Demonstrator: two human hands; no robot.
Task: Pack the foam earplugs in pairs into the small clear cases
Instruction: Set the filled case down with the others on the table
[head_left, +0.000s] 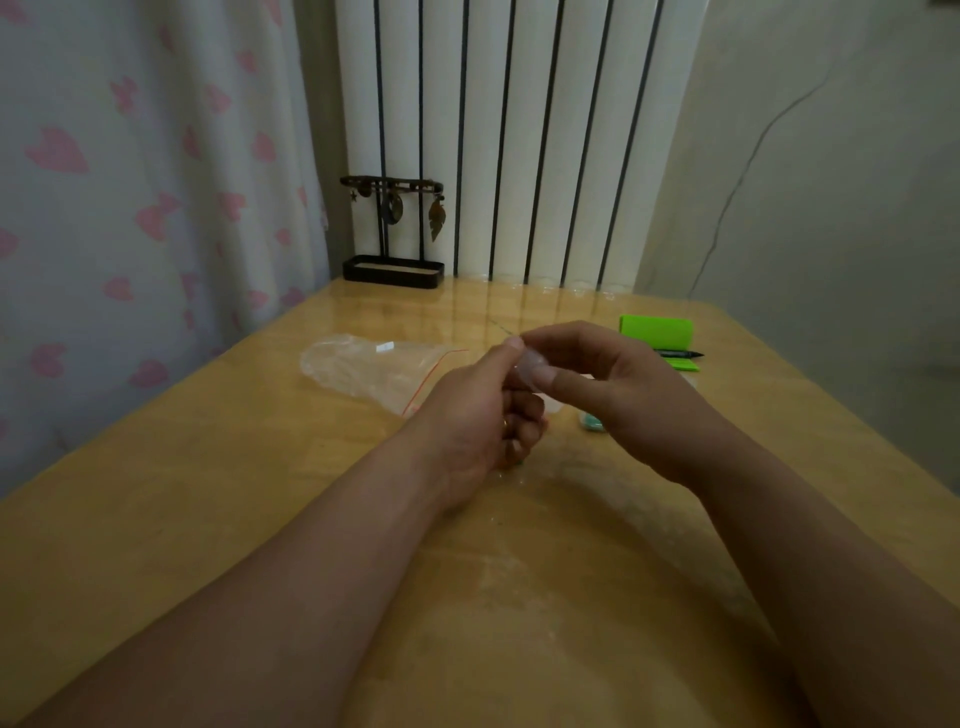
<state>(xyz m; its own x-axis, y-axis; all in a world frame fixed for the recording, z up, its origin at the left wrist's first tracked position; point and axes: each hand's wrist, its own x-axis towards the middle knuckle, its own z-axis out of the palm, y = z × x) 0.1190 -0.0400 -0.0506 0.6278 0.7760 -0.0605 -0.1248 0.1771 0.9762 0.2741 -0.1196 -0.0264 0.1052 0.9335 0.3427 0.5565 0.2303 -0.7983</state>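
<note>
Holding, both hands together: one small clear case (531, 365), raised above the tabletop (260, 493). It is translucent and blurred, so whether the lid is open or closed cannot be told.

- Left hand (483, 415): thumb and forefinger pinch one side of the case, and the other fingers curl toward the palm. A green fleck beneath them may be an earplug, but this is not certain.
- Right hand (618, 384): fingertips pinch the opposite side of the case.
- Teal earplug (592, 423): lies on the tabletop just under the right hand, not in any case.
- Clear zip bag (374, 369): lies flat on the tabletop, left of the hands.
- Green block (657, 332) and black pen (680, 355): far right, well apart from the work.

Step judged: working the lid of the case. Steady the base with one hand and lift the lid at its seam with the other. Use light force, since thin plastic may spring open and spill. Keep the case low over the tabletop and load two plugs together.
</note>
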